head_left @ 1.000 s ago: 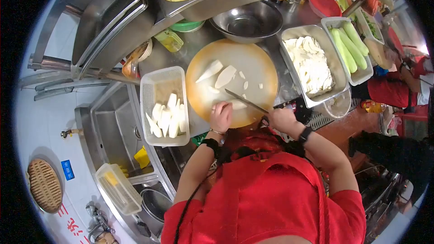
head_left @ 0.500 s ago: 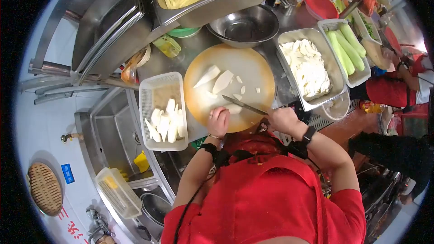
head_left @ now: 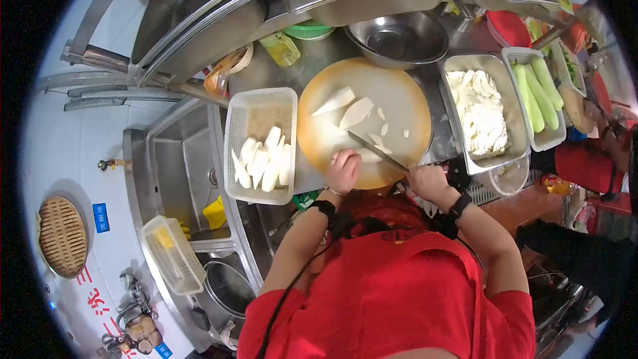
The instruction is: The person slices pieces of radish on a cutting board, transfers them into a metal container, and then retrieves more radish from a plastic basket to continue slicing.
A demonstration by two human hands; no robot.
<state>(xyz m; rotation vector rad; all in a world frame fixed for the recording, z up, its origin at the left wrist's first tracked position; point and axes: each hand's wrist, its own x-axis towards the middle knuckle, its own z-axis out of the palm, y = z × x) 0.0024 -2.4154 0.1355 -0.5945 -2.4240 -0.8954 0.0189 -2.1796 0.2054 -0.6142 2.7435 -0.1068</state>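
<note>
My right hand (head_left: 428, 181) grips the handle of a kitchen knife (head_left: 379, 151), its blade slanting up and left over the round cutting board (head_left: 415, 103). Beside the blade, my left hand (head_left: 343, 168) rests at the board's near edge with curled fingers, against a whitish vegetable piece (head_left: 367, 155) partly hidden by hand and knife. Farther up the board lie two larger peeled white vegetable pieces, a pointed one (head_left: 334, 102) and a broader one (head_left: 357, 112). Several small slices (head_left: 381, 114) are scattered to their right.
Left of the board stands a white plastic basket (head_left: 262, 95) with peeled pieces; a sink (head_left: 179, 153) lies beyond. On the right are a steel pan (head_left: 465, 62) of white slices and a basket of green gourds (head_left: 533, 103). A steel bowl (head_left: 399, 36) sits behind, below a raised steel tray (head_left: 372, 6).
The camera view has shifted, so the whole scene sits farther right. The knife has turned slightly, its handle now nearer the board's front edge. My left hand stays at nearly the same spot.
</note>
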